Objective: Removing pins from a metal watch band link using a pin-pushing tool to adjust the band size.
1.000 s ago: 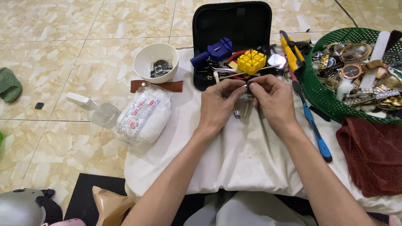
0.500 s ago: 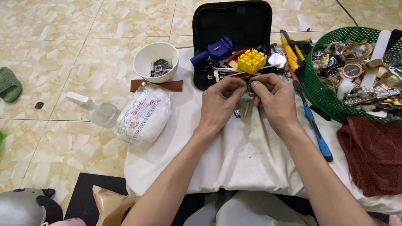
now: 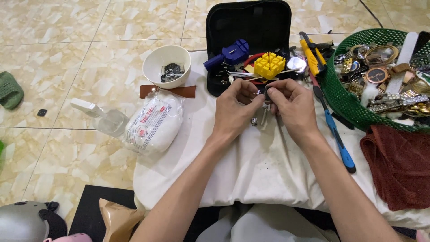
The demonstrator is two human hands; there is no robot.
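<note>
— Over the white cloth-covered cushion (image 3: 251,170), what has changed since a second ago?

— Very little; your left hand (image 3: 233,112) and right hand (image 3: 293,105) have kept their places, pressed close together, with only a slight shift of the fingertips; I judge you are still at the same fine step.

— Where is the piece?

— The small dark metal watch part (image 3: 265,93) sits between both sets of fingertips, just in front of the open black zip tool case (image 3: 251,27); your left thumb and forefinger are pinched on its left edge, your right fingers clamped on its right; a thin silver bit hangs below it.

— And nearby?

— The yellow slotted plastic block (image 3: 269,65) lies just beyond your knuckles; the green mesh basket (image 3: 340,96) of watches stands to your right; the white bowl (image 3: 166,65) to your left.
</note>
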